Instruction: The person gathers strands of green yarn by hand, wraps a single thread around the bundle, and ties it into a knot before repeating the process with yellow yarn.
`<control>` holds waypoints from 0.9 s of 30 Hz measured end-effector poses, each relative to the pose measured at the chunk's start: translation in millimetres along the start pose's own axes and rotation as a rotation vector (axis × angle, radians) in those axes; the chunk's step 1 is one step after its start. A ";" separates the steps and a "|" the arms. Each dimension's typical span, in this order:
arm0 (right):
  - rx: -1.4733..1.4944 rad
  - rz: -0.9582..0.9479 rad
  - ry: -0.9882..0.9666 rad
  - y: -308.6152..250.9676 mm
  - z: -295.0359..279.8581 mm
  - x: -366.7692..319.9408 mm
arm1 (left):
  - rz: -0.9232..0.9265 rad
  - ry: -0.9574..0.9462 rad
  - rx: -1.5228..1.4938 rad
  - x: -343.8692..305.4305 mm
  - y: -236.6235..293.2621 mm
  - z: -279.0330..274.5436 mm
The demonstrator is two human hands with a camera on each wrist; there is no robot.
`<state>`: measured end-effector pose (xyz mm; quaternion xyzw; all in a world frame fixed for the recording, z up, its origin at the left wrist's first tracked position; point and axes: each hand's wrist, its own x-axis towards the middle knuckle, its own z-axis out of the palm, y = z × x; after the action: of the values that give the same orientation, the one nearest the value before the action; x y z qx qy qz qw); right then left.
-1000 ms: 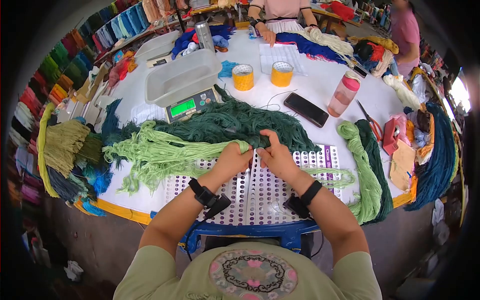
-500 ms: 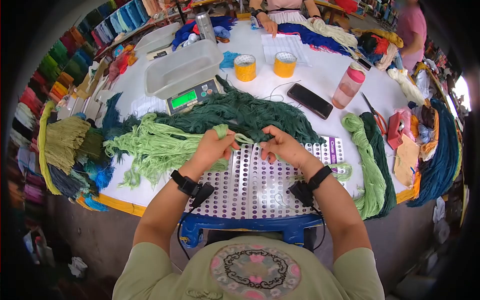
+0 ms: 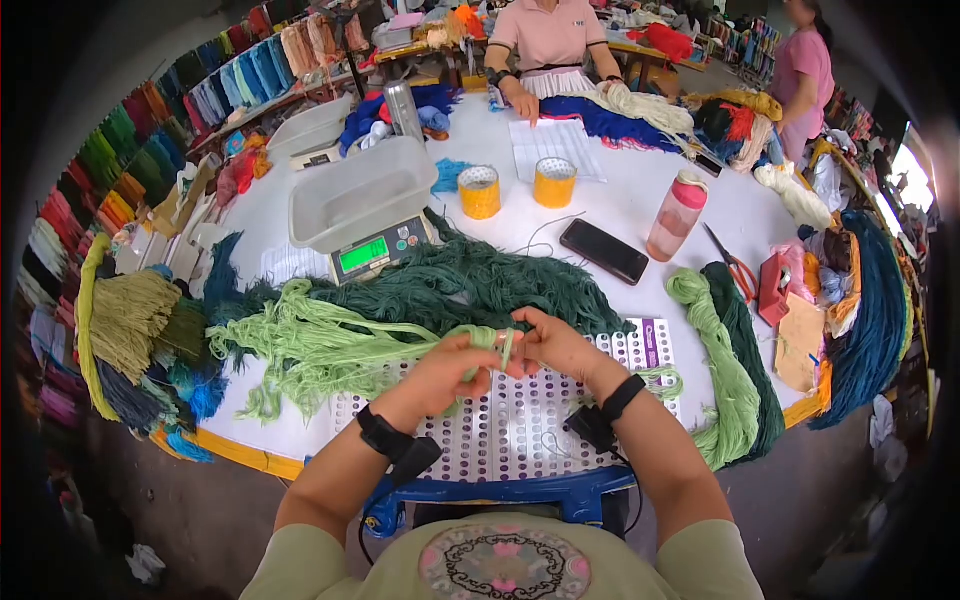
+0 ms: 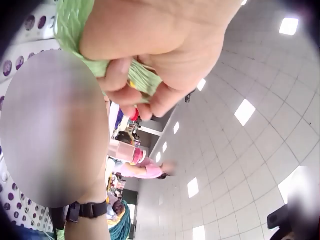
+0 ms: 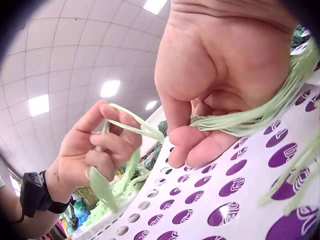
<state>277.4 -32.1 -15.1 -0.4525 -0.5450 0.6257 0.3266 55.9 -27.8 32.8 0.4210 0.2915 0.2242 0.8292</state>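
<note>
Two hands, head view: left hand (image 3: 445, 372) and right hand (image 3: 560, 348) meet at the middle of the frame, fingertips close together.
Light green yarn, head view: a loose bundle (image 3: 310, 325) spreads from left of centre to the left hand, strands wrapped about its fingers.
Dark green yarn, head view: a wide heap (image 3: 480, 275) just above the hands.
Perforated sheet, head view: white with rows of holes (image 3: 520, 430), below the hands at the near side of the table (image 3: 510, 225).
Scale, head view: green display lit (image 3: 368, 252), upper left of centre, a clear bin (image 3: 360, 195) at its upper edge.
Tape rolls, head view: two, yellow (image 3: 480, 195) (image 3: 554, 184), above centre.
Phone, head view: dark, lying (image 3: 604, 251), right of centre; a pink-capped bottle (image 3: 677, 215) stands to its right.
Left hand, left wrist view: fingers curled around light green yarn, at the top of the frame.
Right hand, left wrist view: mostly hidden by a blurred oval at left; its hold cannot be told here.
Right hand, right wrist view: thumb and fingers pinch light green strands that trail to the upper right.
Left hand, right wrist view: bent fingers at left, a loop of strands stretched over them towards the right hand.
</note>
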 end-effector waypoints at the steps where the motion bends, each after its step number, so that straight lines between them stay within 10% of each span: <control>1: 0.005 -0.010 -0.015 -0.7 -0.1 -1.7 | -0.041 0.085 0.174 5.3 -3.7 6.2; 6: 0.077 -0.024 -0.083 -4.2 -8.7 -7.4 | 0.000 0.192 0.808 25.7 -12.6 19.1; 12: 0.008 0.090 0.074 -3.7 4.3 9.2 | 0.725 0.512 1.347 7.9 -23.5 -56.3; 14: 0.010 0.136 0.077 -2.2 5.8 14.1 | -0.052 0.214 0.042 -45.7 33.3 -60.1; 22: -0.050 0.176 0.135 -3.8 6.0 16.9 | 0.411 0.572 -0.396 -166.3 107.8 -178.2; 23: -0.049 0.171 0.132 -3.1 7.2 16.2 | 0.496 1.042 0.184 -164.5 106.6 -174.7; 24: -0.059 0.150 0.145 -1.9 7.9 16.3 | 0.503 1.042 0.188 -165.5 107.5 -170.7; 26: -0.073 0.124 0.157 -0.9 10.9 13.8 | 0.004 1.331 1.480 -163.0 104.5 -153.1; 27: -0.121 0.095 0.194 -1.5 14.0 11.7 | -0.042 1.190 1.246 -153.7 99.6 -118.7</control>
<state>260.0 -26.7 -16.1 -0.5551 -0.5255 0.5599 0.3198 -148.6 -1.0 104.1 0.6063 0.7550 0.1913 0.1604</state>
